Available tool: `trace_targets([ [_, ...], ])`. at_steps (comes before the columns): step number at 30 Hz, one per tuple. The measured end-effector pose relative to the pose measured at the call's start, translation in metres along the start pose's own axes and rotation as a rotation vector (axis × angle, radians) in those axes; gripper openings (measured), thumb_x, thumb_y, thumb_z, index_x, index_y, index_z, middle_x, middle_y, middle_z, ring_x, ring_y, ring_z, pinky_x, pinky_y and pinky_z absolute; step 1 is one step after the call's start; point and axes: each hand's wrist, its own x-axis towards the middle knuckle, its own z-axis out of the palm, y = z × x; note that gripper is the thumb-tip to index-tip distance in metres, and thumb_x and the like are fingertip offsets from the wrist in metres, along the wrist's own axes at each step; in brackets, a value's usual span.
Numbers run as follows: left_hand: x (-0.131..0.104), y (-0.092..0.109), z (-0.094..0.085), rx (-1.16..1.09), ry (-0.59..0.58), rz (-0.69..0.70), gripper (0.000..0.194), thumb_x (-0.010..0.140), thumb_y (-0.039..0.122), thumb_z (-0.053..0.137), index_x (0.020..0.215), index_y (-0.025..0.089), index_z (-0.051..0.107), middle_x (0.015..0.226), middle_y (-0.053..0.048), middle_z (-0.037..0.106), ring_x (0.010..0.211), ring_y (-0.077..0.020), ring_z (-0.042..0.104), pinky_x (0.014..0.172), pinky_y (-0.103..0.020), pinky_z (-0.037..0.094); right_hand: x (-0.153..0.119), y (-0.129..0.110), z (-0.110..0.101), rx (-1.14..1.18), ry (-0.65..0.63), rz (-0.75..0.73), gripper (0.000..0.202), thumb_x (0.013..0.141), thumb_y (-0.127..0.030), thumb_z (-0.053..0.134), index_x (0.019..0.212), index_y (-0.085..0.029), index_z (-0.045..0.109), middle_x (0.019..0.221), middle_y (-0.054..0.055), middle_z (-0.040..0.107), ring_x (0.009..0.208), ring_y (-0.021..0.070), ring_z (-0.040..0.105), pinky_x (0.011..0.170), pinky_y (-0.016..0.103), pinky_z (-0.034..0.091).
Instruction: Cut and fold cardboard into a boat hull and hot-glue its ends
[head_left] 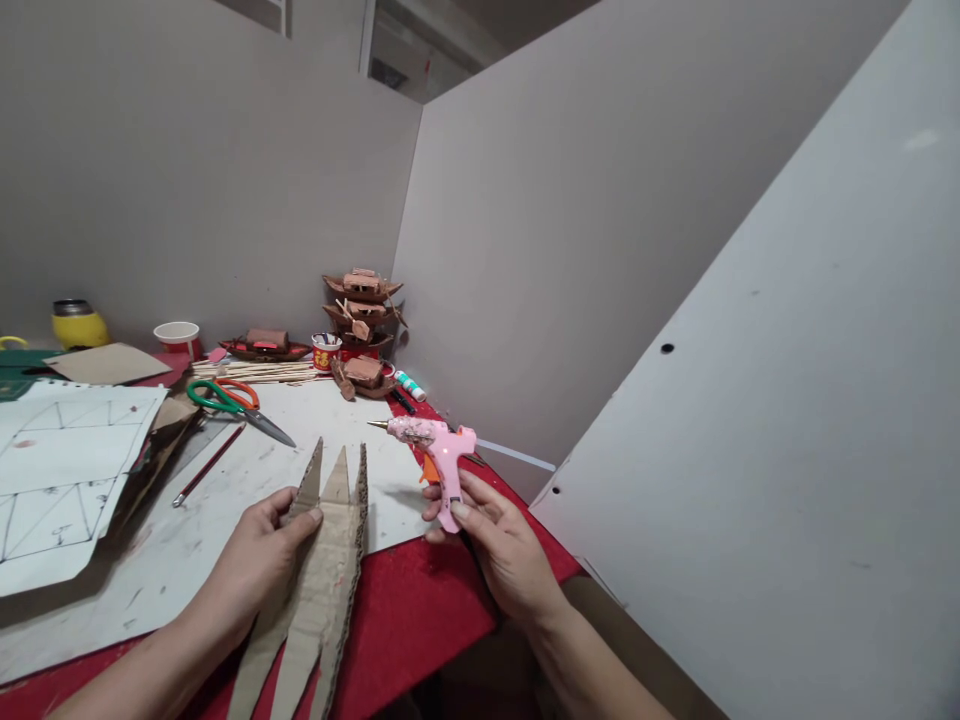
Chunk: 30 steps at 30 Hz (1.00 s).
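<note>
My left hand pinches a long piece of corrugated cardboard between thumb and fingers. The cardboard is cut into pointed strips at both ends and is held up above the table's front edge. To its right, my right hand grips a pink hot glue gun by the lower part of its handle. The gun's metal nozzle points left, toward the tips of the cardboard but apart from them. Its orange trigger shows, and no finger is seen pressing it.
Scissors and a pencil lie on the white sheet. Drawn paper templates are at left. Cardboard model boats stand stacked in the corner, with thin sticks and a glue stick nearby. Partition walls bound the table.
</note>
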Motion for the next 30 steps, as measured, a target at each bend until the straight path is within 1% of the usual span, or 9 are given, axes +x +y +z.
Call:
trace_targets([
  [6, -0.004, -0.001, 0.000, -0.012, -0.001, 0.008, 0.044, 0.064, 0.027, 0.075, 0.106, 0.018, 0.062, 0.078, -0.004, 0.075, 0.061, -0.0237, 0.069, 0.055, -0.030, 0.053, 0.000, 0.000, 0.001, -0.056, 0.058, -0.032, 0.039, 0.082, -0.029, 0.068, 0.120, -0.021, 0.059, 0.108, 0.010, 0.066, 0.092, 0.0215, 0.063, 0.075, 0.036, 0.057],
  [10, -0.003, -0.004, -0.002, -0.028, -0.010, 0.066, 0.039, 0.065, 0.028, 0.074, 0.100, 0.016, 0.064, 0.080, -0.005, 0.075, 0.068, -0.0243, 0.070, 0.061, -0.031, 0.053, 0.008, 0.004, -0.006, -0.094, 0.168, -0.007, 0.041, 0.080, -0.030, 0.070, 0.118, -0.019, 0.058, 0.097, 0.007, 0.069, 0.086, 0.0192, 0.065, 0.072, 0.031, 0.059],
  [12, -0.002, -0.006, -0.003, -0.041, -0.034, 0.104, 0.036, 0.066, 0.028, 0.072, 0.098, 0.015, 0.064, 0.080, -0.005, 0.075, 0.070, -0.0236, 0.069, 0.065, -0.031, 0.053, 0.016, 0.008, -0.013, -0.100, 0.241, 0.046, 0.047, 0.078, -0.028, 0.073, 0.120, -0.019, 0.055, 0.091, 0.004, 0.070, 0.080, 0.0157, 0.066, 0.071, 0.026, 0.059],
  [14, 0.000, -0.008, -0.004, -0.045, -0.044, 0.139, 0.035, 0.067, 0.028, 0.071, 0.098, 0.014, 0.063, 0.081, -0.005, 0.074, 0.071, -0.0227, 0.069, 0.068, -0.031, 0.052, 0.025, 0.012, -0.022, -0.098, 0.297, 0.115, 0.052, 0.074, -0.025, 0.076, 0.119, -0.017, 0.053, 0.083, 0.003, 0.070, 0.071, 0.0142, 0.067, 0.065, 0.022, 0.060],
  [16, 0.001, -0.009, -0.005, -0.025, -0.034, 0.168, 0.034, 0.069, 0.028, 0.069, 0.098, 0.014, 0.062, 0.079, -0.005, 0.073, 0.068, -0.0212, 0.067, 0.066, -0.030, 0.051, 0.034, 0.016, -0.030, -0.089, 0.303, 0.189, 0.056, 0.073, -0.022, 0.077, 0.121, -0.015, 0.050, 0.079, 0.003, 0.070, 0.065, 0.0144, 0.068, 0.060, 0.022, 0.060],
  [20, 0.001, -0.009, -0.006, 0.029, 0.025, 0.188, 0.038, 0.070, 0.025, 0.065, 0.106, 0.014, 0.057, 0.074, -0.002, 0.070, 0.067, -0.0184, 0.064, 0.063, -0.027, 0.047, 0.045, 0.019, -0.042, -0.083, 0.316, 0.226, 0.051, 0.072, -0.018, 0.075, 0.118, -0.015, 0.052, 0.084, 0.006, 0.071, 0.073, 0.0206, 0.071, 0.060, 0.029, 0.062],
  [23, 0.000, -0.010, -0.006, 0.049, 0.080, 0.205, 0.044, 0.071, 0.021, 0.063, 0.113, 0.015, 0.053, 0.075, 0.000, 0.066, 0.068, -0.0160, 0.061, 0.063, -0.024, 0.045, 0.047, 0.017, -0.050, -0.181, 0.332, 0.226, 0.048, 0.069, -0.021, 0.075, 0.114, -0.017, 0.057, 0.088, 0.007, 0.071, 0.073, 0.0218, 0.071, 0.060, 0.031, 0.062],
  [27, 0.001, -0.012, -0.008, 0.054, 0.104, 0.220, 0.052, 0.069, 0.017, 0.064, 0.120, 0.014, 0.050, 0.079, -0.002, 0.064, 0.071, -0.0159, 0.060, 0.064, -0.024, 0.043, 0.047, 0.016, -0.062, -0.402, 0.329, 0.194, 0.050, 0.067, -0.029, 0.075, 0.113, -0.019, 0.060, 0.088, 0.006, 0.070, 0.071, 0.0209, 0.070, 0.063, 0.030, 0.061],
  [30, 0.002, -0.013, -0.009, 0.049, 0.130, 0.234, 0.052, 0.068, 0.015, 0.063, 0.119, 0.013, 0.051, 0.079, -0.002, 0.063, 0.072, -0.0154, 0.059, 0.064, -0.024, 0.043, 0.049, 0.018, -0.070, -0.556, 0.315, 0.136, 0.054, 0.064, -0.038, 0.073, 0.113, -0.018, 0.058, 0.094, 0.010, 0.070, 0.080, 0.0245, 0.069, 0.069, 0.034, 0.060],
])
